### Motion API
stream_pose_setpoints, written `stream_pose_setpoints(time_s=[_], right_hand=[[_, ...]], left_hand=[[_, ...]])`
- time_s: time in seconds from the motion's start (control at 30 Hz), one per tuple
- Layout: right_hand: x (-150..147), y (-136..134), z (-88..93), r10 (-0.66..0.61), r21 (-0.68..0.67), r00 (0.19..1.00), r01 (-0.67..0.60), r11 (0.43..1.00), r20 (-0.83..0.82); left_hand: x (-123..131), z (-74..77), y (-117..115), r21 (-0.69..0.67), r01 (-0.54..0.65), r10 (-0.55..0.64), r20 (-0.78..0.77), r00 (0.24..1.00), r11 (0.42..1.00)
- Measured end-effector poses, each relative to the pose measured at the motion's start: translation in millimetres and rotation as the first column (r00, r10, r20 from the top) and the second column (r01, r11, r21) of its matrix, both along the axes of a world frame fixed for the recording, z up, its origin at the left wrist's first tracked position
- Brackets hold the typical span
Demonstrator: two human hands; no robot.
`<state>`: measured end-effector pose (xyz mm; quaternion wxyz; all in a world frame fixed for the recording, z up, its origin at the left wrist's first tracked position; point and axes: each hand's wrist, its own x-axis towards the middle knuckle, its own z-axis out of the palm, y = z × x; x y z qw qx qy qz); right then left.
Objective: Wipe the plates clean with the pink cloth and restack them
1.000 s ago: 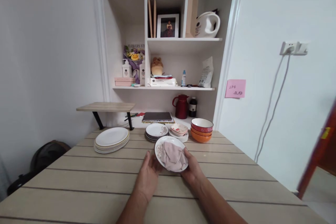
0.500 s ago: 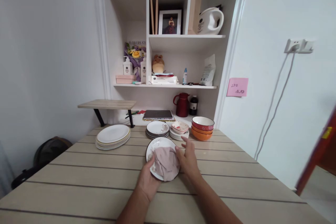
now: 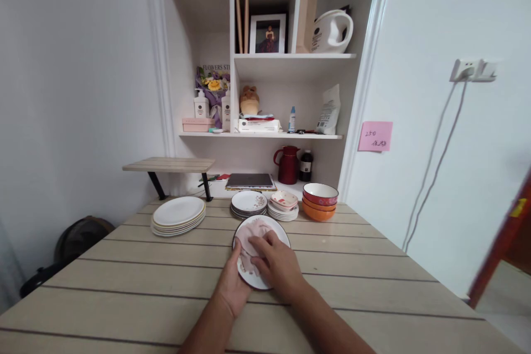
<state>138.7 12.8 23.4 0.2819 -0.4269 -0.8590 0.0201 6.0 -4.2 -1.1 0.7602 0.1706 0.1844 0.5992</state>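
A white plate [image 3: 280,228] with a dark rim and a flower pattern is tilted toward me above the table. My left hand [image 3: 234,282] grips its lower left edge, thumb on the face and fingers underneath. Across the plate's left part lies a crumpled pale pink cloth [image 3: 249,232]. My right hand [image 3: 279,263] presses on the cloth with bent fingers; part of the cloth and plate is hidden beneath it. Just behind the plate stand a stack of dark-rimmed plates [image 3: 249,202] and a stack of small white plates [image 3: 283,213] topped by pink-patterned dishes [image 3: 284,199].
Large white plates [image 3: 178,214] are stacked at the left, near a small raised wooden shelf [image 3: 170,165]. Red and orange bowls [image 3: 319,204] stand stacked at the back right. Behind them are a dark red jug [image 3: 287,166], a dark bottle [image 3: 306,166] and a laptop-like slab [image 3: 249,180].
My right hand has moved left from the plate's right edge onto the cloth. The cloth has shifted up and left and is more spread out. My left hand keeps its grip.
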Motion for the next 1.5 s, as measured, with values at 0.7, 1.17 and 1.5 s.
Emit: stream_pose_setpoints(time_s=[0.7, 1.17, 1.5], right_hand=[[11.0, 5.4, -0.1, 0.015, -0.042, 0.992, -0.01, 0.999, 0.129], [16.0, 24.2, 0.7, -0.217, 0.051, 0.976, 0.217, 0.975, -0.011], [14.1, 7.6, 5.5, -0.03, -0.015, 0.982, 0.034, 0.999, 0.186]], left_hand=[[-4.8, -14.9, 7.7, 0.048, -0.104, 0.098, 0.113, 0.989, 0.993], [13.5, 5.5, -6.9, -0.02, 0.099, -0.1, -0.055, 0.993, 0.995], [-2.8, -13.2, 5.8, 0.015, -0.016, 0.015, 0.071, 0.997, 1.0]])
